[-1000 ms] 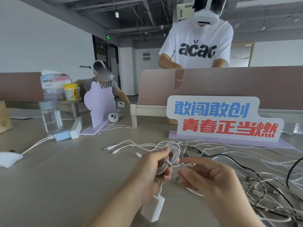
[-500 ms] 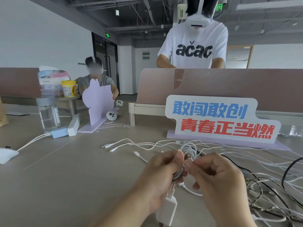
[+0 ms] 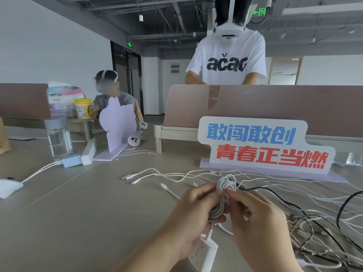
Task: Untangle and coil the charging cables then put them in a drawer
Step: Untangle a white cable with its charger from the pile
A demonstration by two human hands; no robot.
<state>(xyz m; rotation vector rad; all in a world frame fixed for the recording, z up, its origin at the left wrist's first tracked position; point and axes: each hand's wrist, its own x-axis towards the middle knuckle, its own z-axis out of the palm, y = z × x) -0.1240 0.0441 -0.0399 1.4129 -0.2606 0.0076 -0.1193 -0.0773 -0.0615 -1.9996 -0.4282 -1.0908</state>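
Hanging nearest me, the white charger block [image 3: 206, 252] dangles below the left grip [image 3: 196, 216], which is curled round the coiled white cable [image 3: 225, 184] above the worktop [image 3: 78, 213], while the right grip [image 3: 259, 222] pinches the cable's loose end against the loops. I judge the risk to be that end slipping untucked, or the block's weight dragging, so the coil springs open. Farther off, the tangled cables [image 3: 318, 230] lie spread on the right before the slogan sign [image 3: 255, 146]; no drawer is in view.
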